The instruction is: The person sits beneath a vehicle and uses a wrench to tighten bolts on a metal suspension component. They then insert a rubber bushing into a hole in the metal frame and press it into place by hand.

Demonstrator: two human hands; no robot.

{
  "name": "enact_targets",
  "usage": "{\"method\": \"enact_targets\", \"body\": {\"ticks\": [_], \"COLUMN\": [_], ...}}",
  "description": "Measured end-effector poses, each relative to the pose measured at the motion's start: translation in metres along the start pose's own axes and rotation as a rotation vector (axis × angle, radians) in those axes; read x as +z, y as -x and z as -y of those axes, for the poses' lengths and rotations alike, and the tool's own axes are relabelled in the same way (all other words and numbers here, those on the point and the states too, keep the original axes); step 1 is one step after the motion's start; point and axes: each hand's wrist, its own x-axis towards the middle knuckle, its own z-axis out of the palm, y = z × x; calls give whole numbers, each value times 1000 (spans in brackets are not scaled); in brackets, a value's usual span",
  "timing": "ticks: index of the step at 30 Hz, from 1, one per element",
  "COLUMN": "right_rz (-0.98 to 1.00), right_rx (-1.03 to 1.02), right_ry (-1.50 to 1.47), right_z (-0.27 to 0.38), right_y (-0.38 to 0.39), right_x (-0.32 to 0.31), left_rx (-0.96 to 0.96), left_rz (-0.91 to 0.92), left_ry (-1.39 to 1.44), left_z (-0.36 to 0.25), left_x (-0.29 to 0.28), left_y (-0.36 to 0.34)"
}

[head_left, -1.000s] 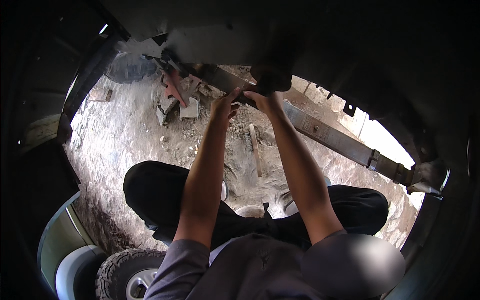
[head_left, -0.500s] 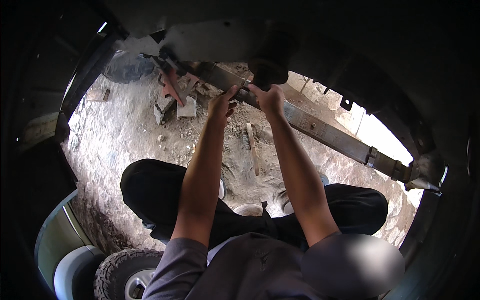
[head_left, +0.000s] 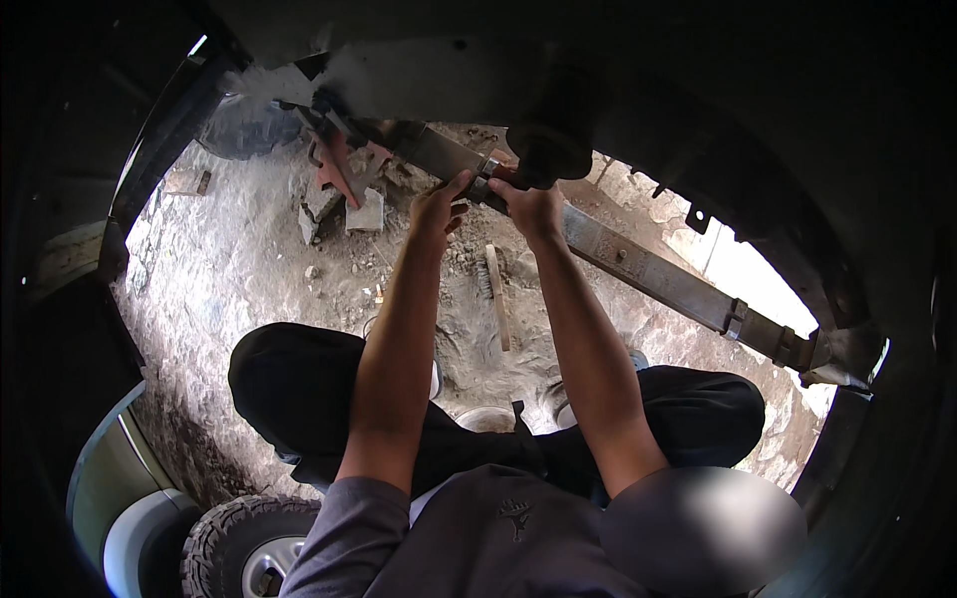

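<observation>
Both of my arms reach up to a long leaf spring [head_left: 653, 269] that slants across the vehicle's underside. My left hand [head_left: 436, 209] has its thumb at a metal clamp [head_left: 482, 175] around the spring, the other fingers curled below. From the other side, my right hand [head_left: 530, 207] presses thumb and fingers at the same clamp; part of its grip is hidden behind the spring. A dark round rubber stop [head_left: 548, 149] hangs just above my right hand. Another clamp [head_left: 735, 319] sits farther right along the spring.
A reddish metal stand [head_left: 337, 164] and a stone block [head_left: 366, 211] are at the far left. A wooden stick [head_left: 497, 297] lies on the dirt floor [head_left: 214, 299] between my arms. A tyre [head_left: 224, 543] stands at lower left. Dark bodywork [head_left: 758, 130] curves overhead.
The view has shifted slightly. Both hands stay at the clamp; my right hand's fingers have moved a little against it.
</observation>
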Motion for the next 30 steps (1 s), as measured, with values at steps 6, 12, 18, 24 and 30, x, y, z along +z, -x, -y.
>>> {"method": "enact_targets", "body": {"ticks": [6, 12, 18, 24, 30], "right_rz": [-13, -36, 6, -54, -31], "right_rx": [15, -10, 111, 0, 70], "right_ry": [-13, 172, 86, 193, 187], "right_z": [-24, 0, 7, 7, 40], "right_y": [-21, -13, -6, -15, 11], "right_x": [24, 33, 7, 15, 0], "left_rx": [-24, -39, 18, 3, 36], "left_rz": [22, 18, 24, 18, -33], "left_ry": [68, 16, -30, -26, -31], "left_z": [2, -2, -4, 1, 3], "left_x": [3, -5, 4, 7, 7], "left_y": [1, -1, 5, -1, -1]}}
